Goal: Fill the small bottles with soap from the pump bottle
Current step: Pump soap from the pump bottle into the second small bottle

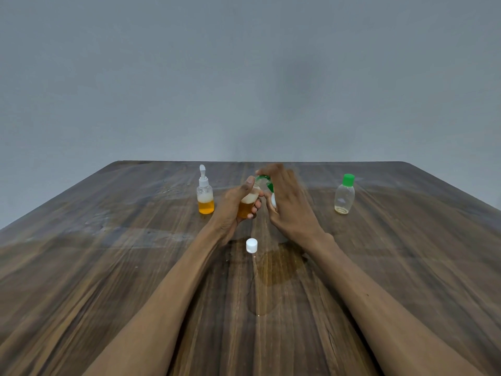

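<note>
My left hand (233,210) grips a small clear bottle (248,204), uncapped and tilted, with orange soap low down and white foam above it. My right hand (287,202), blurred by motion, holds a green and white container (267,183) against the small bottle's mouth; the hand hides most of it. A clear bottle with a white pump top (205,195) stands to the left, about a third full of orange soap with foam. A small clear bottle with a green cap (344,195) stands at the right, nearly without liquid. A loose white cap (251,245) lies between my forearms.
All of this rests on a dark wooden table (108,267) whose far edge meets a grey wall. A wet, yellowish patch of spilled liquid (279,267) spreads on the wood just right of the white cap.
</note>
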